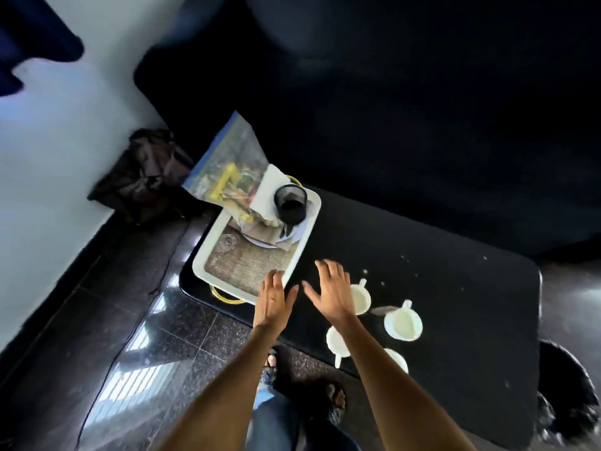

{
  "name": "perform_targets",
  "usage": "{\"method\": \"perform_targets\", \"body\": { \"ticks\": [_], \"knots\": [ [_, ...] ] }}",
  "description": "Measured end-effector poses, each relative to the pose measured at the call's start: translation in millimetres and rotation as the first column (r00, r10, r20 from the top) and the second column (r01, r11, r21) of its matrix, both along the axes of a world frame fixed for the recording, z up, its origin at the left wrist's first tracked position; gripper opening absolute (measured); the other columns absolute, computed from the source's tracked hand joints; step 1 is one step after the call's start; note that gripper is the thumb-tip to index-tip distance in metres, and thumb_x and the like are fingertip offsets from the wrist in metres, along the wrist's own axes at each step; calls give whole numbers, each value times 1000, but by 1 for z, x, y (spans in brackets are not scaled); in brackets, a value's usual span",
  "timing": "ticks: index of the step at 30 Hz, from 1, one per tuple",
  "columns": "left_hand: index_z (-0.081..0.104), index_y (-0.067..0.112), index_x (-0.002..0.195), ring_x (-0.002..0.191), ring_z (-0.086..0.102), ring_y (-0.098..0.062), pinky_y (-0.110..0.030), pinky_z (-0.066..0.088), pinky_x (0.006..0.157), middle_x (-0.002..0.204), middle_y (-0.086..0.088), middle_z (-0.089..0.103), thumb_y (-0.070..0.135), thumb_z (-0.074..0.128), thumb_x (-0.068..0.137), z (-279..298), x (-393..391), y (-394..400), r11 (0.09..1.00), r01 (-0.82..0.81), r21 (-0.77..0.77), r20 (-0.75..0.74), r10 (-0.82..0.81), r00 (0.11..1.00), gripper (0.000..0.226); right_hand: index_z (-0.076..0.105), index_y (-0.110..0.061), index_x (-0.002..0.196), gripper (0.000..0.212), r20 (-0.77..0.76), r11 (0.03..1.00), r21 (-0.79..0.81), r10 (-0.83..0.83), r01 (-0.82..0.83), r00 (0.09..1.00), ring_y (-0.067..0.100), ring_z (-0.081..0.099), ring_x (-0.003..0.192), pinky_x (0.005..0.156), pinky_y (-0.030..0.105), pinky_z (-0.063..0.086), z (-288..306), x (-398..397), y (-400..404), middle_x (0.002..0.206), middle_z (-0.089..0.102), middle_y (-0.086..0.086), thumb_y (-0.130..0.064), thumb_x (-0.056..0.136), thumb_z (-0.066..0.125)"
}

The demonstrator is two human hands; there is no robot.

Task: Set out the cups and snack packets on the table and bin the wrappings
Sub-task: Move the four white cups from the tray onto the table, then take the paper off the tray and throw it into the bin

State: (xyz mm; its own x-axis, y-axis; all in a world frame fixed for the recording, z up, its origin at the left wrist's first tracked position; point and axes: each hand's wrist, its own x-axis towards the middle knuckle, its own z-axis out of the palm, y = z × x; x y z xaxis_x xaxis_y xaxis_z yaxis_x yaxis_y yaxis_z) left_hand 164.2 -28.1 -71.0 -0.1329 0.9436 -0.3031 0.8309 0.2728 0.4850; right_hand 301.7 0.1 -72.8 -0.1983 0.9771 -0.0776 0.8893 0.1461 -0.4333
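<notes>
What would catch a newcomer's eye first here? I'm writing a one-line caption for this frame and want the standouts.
First, the two bare, open hands in the middle: the left hand over the near corner of the white tray, the right hand over the black table. Next, four white cups clustered on the table beside the right forearm. Last, the clear zip bag of packets and black mesh cup at the tray's far end.
</notes>
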Motion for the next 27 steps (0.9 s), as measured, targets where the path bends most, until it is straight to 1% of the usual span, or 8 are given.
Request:
{"method": "perform_targets", "body": {
  "ticks": [3, 6, 11, 13, 16, 20, 23, 27],
  "knots": [
    [38, 3, 137, 124, 45, -29, -36, 40, 102, 136, -15, 45, 30, 48, 95, -3, -21, 13, 999, -30, -29, -20, 29, 999, 51, 63, 0, 109, 52, 0, 999, -8, 45, -45, 999, 33, 64, 99, 78, 40, 53, 1, -24, 25, 106, 65, 16, -37, 74, 74],
    [37, 4, 138, 125, 45, -28, -35, 39, 102, 137, -13, 44, 30, 47, 95, -9, -40, 31, 998, -29, -51, -35, 28, 999, 51, 57, -1, 118, 51, -32, 997, -49, 52, -53, 998, 33, 56, 113, 89, 42, 48, -3, -44, 50, 118, 59, 17, -37, 83, 64],
    [38, 4, 137, 125, 45, -27, -35, 43, 99, 137, -14, 44, 27, 47, 95, -18, -70, 71, 995, -51, -86, -15, 50, 999, 48, 54, -2, 123, 50, -119, 994, -83, -76, 66, 990, 33, 52, 115, 92, 41, 44, -7, -67, 96, 123, 57, 16, -34, 85, 63],
    [38, 4, 137, 126, 44, -27, -36, 46, 99, 137, -15, 44, 25, 46, 95, -23, -82, 89, 995, -19, -97, -10, 18, 1000, 47, 46, -3, 132, 61, -124, 985, -118, -139, 124, 983, 32, 46, 122, 96, 40, 45, -9, -74, 117, 131, 49, 17, -33, 82, 66],
    [35, 4, 140, 128, 44, -25, -34, 43, 103, 140, -14, 44, 25, 44, 97, -31, -93, 112, 992, 10, -122, 16, -8, 1000, 49, 21, -4, 146, 89, -46, 961, -198, -205, 192, 978, 33, 27, 137, 104, 42, 40, -13, -85, 148, 148, 27, 18, -37, 78, 68],
    [30, 5, 142, 132, 40, -24, -32, 41, 102, 146, -13, 37, 28, 42, 97, -42, -100, 131, 989, 45, -141, 13, -43, 999, 52, 1, -4, 149, 106, 48, 942, -280, -181, 187, 982, 33, 8, 146, 112, 47, 31, -23, -100, 185, 157, 7, 18, -44, 77, 69],
    [32, 5, 140, 129, 42, -23, -32, 43, 98, 143, -12, 40, 27, 44, 96, -47, -104, 137, 989, 72, -129, 15, -70, 997, 51, 2, -5, 149, 105, 68, 940, -282, -180, 192, 981, 33, 10, 146, 115, 48, 28, -28, -105, 203, 157, 10, 18, -40, 78, 70],
    [35, 7, 139, 127, 44, -22, -32, 44, 95, 140, -11, 42, 29, 47, 94, -54, -107, 140, 987, 104, -120, 26, -101, 995, 51, 12, -6, 148, 100, 97, 956, -222, -176, 194, 980, 31, 32, 133, 106, 45, 37, -33, -107, 212, 145, 31, 16, -41, 75, 71]
  ]
}}
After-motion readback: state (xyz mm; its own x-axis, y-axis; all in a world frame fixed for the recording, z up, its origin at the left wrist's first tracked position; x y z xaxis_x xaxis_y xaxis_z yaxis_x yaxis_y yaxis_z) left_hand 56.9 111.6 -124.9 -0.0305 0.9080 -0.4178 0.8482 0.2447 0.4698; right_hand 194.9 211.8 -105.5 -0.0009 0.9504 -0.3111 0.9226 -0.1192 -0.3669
